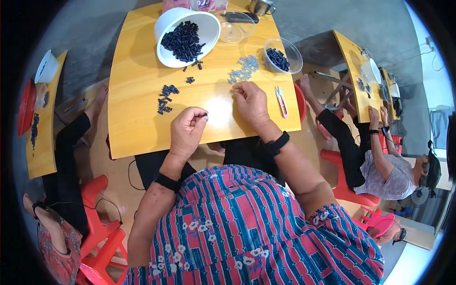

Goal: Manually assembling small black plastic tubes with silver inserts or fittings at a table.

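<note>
Over the near part of the yellow table, my left hand is closed in a pinch on a small black piece, mostly hidden by the fingertips. My right hand hovers near the small clear pieces, its fingers pressed together; whatever they hold, if anything, cannot be made out. A loose group of black pieces lies left of centre. Beyond it, a white tub lies tipped toward me, full of black tubular pieces.
Pink-handled thread snips lie right of my right hand. A clear bowl of black pieces stands at the right edge, with a clear lid, dark phone and metal cup further back. People sit at tables on both sides.
</note>
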Available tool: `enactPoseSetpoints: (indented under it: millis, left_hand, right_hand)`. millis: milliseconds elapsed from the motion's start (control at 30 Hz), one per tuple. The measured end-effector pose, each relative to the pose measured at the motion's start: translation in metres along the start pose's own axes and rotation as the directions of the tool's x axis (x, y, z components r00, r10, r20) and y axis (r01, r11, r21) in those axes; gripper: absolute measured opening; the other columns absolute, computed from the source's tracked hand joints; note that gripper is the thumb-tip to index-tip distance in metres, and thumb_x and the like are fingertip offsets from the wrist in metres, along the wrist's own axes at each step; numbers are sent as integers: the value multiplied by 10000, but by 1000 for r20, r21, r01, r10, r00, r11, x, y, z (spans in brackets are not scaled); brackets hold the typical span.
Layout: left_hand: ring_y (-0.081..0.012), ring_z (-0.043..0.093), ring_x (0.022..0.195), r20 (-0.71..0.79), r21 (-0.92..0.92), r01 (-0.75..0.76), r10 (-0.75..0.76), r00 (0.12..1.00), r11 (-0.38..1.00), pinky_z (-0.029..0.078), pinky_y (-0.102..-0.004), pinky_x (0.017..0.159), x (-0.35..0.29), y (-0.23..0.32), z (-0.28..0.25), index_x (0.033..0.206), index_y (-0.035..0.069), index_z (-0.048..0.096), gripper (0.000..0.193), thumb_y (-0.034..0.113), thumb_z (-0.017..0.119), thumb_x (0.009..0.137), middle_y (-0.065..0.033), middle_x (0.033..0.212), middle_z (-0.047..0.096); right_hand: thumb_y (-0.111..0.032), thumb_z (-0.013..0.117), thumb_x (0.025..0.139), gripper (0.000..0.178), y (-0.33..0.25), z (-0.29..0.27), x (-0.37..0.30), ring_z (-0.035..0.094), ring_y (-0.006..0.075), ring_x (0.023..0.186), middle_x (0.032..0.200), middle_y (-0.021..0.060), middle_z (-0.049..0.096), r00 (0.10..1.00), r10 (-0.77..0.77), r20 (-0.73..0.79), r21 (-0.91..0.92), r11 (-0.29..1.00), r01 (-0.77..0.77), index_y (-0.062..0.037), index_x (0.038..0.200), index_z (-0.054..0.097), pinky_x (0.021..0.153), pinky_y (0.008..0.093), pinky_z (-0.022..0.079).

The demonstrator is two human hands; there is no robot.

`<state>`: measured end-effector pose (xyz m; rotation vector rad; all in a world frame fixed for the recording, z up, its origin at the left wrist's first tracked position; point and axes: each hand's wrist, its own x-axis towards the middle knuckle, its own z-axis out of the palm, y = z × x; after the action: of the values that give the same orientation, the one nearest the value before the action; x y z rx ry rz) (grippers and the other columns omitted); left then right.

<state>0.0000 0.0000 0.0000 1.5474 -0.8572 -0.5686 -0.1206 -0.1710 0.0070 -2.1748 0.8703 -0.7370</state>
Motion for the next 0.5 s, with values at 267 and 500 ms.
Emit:
enactPoseSetpoints:
  millis: [267, 500]
  left_hand:
    - [-90, 620, 715, 7, 13, 19, -19, 1000, 1000, 511, -226, 674, 4, 0, 0, 929, -7, 650, 77, -2, 658, 853, -51, 830, 660]
    - [-100, 622, 711, 4, 28, -5, 4, 1000, 1000, 513, -231, 674, 2, 1, 0, 924, -5, 647, 79, -5, 661, 846, -55, 830, 662]
  right_hand:
    - [-10, 630, 799, 124, 1, 1, 26, 639, 322, 730, 865, 161, 640, 999, -12, -39, -61, 998, 10, -23, 916, 670, 679, 388, 518]
    - [-31, 641, 811, 100, 3, 2, 25, 634, 338, 747, 866, 138, 642, 1000, -12, -25, -98, 995, 10, -56, 898, 683, 687, 395, 514]
